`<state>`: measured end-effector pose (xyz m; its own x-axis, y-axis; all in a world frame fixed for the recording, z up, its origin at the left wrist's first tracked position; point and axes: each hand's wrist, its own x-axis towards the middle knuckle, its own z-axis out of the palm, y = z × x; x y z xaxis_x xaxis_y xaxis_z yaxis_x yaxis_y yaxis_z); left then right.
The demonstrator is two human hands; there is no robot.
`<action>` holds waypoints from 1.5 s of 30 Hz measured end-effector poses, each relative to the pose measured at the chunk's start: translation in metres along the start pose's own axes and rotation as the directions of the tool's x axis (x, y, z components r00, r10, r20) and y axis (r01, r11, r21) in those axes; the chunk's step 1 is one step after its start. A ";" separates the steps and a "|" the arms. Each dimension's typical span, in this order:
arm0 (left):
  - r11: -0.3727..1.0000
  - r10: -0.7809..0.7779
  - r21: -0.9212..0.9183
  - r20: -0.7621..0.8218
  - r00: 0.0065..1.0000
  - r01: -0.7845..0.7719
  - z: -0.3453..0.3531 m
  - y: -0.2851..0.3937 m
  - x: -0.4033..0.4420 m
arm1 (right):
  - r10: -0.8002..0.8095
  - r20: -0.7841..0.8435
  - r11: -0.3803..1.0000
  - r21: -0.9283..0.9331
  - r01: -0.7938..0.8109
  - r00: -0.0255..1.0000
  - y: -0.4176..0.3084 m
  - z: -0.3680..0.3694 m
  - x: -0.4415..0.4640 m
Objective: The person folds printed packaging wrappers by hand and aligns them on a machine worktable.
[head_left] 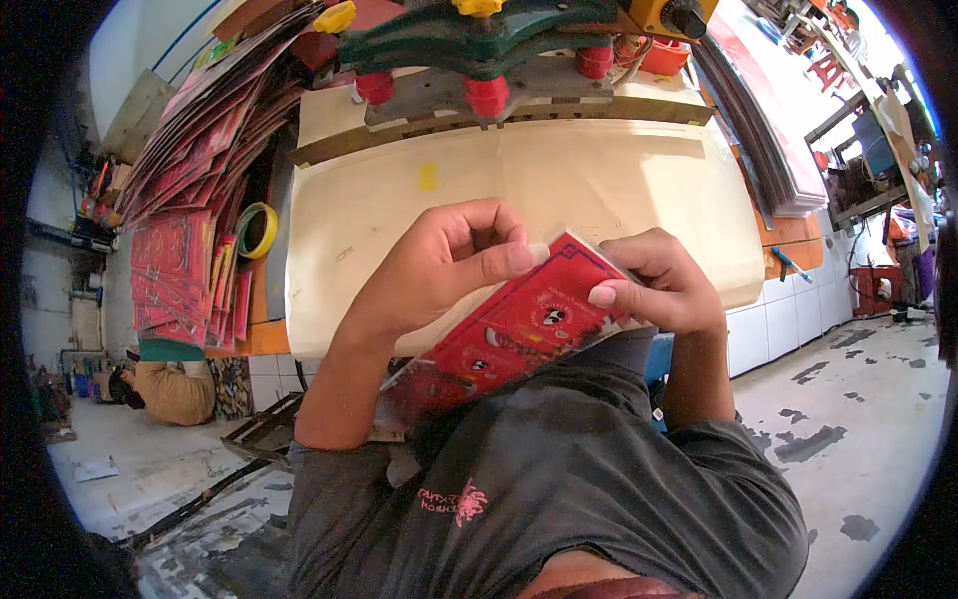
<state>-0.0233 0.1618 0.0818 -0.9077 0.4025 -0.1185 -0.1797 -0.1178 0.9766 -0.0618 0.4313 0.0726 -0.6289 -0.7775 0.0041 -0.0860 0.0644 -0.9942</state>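
Note:
A long, thin bundle of red printed plastic packaging sheets (519, 334) slants across my lap, over the near edge of a cream-covered worktop (379, 210). My right hand (664, 285) grips its upper right end, thumb on the printed face and fingers behind. At the top edge, my left hand (454, 260) has its fingers curled, with the thumb tip against the sheets' edge. How much of the bundle it pinches is partly hidden. The lower left end of the bundle looks blurred near my left forearm.
A green press with red cylinders (486, 95) and a metal bar stands at the back. Red printed sheets (175, 260) and a yellow tape roll (257, 231) lie left. At right are a tall sheet stack (768, 130) and a blue-and-white tool (790, 265). A person (175, 389) is at lower left.

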 end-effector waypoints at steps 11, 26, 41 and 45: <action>0.995 -0.078 -0.047 0.148 0.986 0.086 0.001 0.006 -0.002 | -0.153 0.111 0.986 -0.047 0.159 0.982 0.009 -0.004 0.001; 0.998 -0.034 -0.033 0.378 0.925 0.051 -0.001 0.003 -0.011 | -0.300 0.275 0.951 0.014 0.308 0.913 0.009 -0.002 0.014; 0.991 0.113 0.001 0.547 0.830 -0.135 0.009 0.005 -0.029 | -0.375 0.356 0.887 -0.130 0.443 0.856 -0.013 -0.005 0.003; 0.986 0.164 -0.071 0.542 0.824 -0.150 -0.002 0.013 -0.043 | -0.465 0.155 0.861 -0.150 0.486 0.872 0.003 -0.024 -0.008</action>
<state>0.0125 0.1415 0.0992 -0.5722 0.8044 0.1599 -0.0678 -0.2408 0.9682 -0.0755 0.4528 0.0726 -0.3885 -0.8044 0.4494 -0.4953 -0.2289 -0.8380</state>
